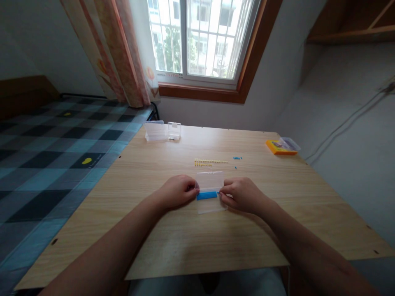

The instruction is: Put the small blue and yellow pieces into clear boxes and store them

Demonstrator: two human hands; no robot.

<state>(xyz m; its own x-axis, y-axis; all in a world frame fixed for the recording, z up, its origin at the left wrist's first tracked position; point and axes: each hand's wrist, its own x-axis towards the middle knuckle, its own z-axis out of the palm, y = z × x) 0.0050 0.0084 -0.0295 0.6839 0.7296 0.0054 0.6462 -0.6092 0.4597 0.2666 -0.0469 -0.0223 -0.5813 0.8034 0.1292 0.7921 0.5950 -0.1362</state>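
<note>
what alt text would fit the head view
A left hand and right hand touch either end of an open clear case holding a blue row, on a wooden table. Behind lie yellow pieces, a second case and an orange box; a checked bed is at left, a window beyond.

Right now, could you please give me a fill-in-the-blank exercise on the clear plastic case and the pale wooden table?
The left hand and the right hand hold an open clear plastic ____ between them. The sticks in this case are ____. The loose row of thin sticks beyond it is ____. The flat orange box lies near the pale wooden table's far ____ corner.
Missing: case; blue; yellow; right.
</note>
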